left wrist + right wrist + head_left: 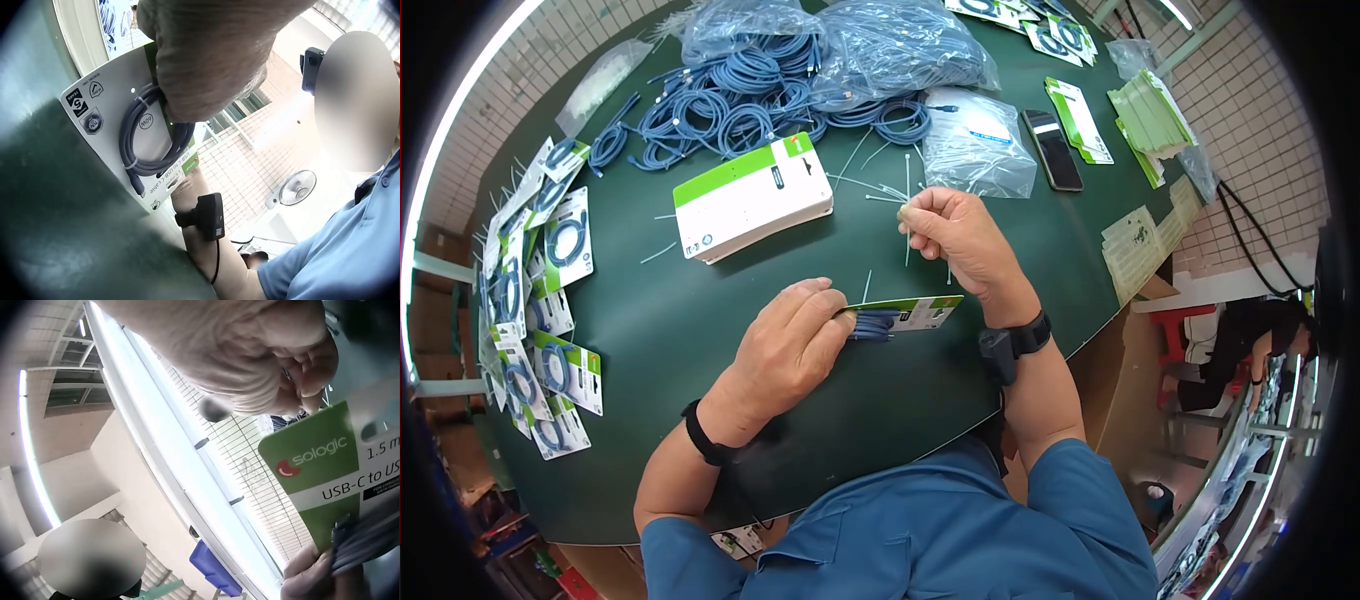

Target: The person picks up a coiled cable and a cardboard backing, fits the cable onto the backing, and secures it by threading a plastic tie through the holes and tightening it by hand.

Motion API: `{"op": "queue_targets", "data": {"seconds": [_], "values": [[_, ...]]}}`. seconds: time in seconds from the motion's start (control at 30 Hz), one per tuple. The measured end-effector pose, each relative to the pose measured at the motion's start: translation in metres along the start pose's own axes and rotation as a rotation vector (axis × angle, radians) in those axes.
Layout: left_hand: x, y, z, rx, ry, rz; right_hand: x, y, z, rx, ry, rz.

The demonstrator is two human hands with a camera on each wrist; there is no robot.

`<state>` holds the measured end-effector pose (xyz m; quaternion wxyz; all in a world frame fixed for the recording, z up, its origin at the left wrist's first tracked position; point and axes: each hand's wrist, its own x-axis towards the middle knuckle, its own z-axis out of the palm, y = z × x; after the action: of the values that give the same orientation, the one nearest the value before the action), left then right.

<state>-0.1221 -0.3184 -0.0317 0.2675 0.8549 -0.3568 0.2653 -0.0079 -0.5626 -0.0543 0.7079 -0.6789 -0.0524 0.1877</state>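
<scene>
The left hand [792, 345] pinches a green and white card [930, 312] with a coiled blue cable [872, 325] against it, near the table's front. In the left wrist view the cable coil [134, 134] lies against the card [103, 94], tied in two places. A thin white tie [867, 286] sticks up from the card by the fingers. Above the card, the right hand [960, 240] pinches a white tie [907, 170] between thumb and fingertips, over several loose ties [885, 191]. In the right wrist view the right hand [275, 356] is beside the card's green end [319, 456].
A stack of cards [750, 205] stands behind the left hand. Blue cables [750, 110] and plastic bags [900, 50] lie at the back. Carded cables [565, 240] are piled left. A phone [1052, 150], a clear bag [975, 145] and more cards [1150, 120] lie back right.
</scene>
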Motion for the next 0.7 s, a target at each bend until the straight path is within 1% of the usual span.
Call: {"op": "queue_targets", "data": {"seconds": [0.07,0.1,0.2,0.23,0.33,0.63,0.7], "values": [[0.000,0.001,0.000,0.003,0.000,0.012,-0.001,-0.001,0.002,0.029,-0.026,0.081],[0.000,0.000,-0.001,0.003,-0.002,0.018,-0.001,-0.002,0.004,0.029,-0.031,0.092],[0.001,-0.003,0.000,0.000,0.008,0.032,-0.003,-0.003,0.011,-0.015,-0.132,0.139],[-0.001,-0.002,0.000,-0.005,0.008,0.041,-0.006,-0.001,0.013,-0.003,-0.132,0.166],[-0.002,-0.003,0.001,-0.006,0.001,0.038,-0.005,-0.002,0.018,0.055,-0.199,0.152],[-0.002,-0.004,0.005,-0.015,0.010,0.043,-0.010,-0.003,0.026,0.135,-0.204,0.159],[-0.002,-0.004,0.004,-0.017,0.003,0.045,-0.009,-0.001,0.026,0.153,-0.238,0.152]]}}
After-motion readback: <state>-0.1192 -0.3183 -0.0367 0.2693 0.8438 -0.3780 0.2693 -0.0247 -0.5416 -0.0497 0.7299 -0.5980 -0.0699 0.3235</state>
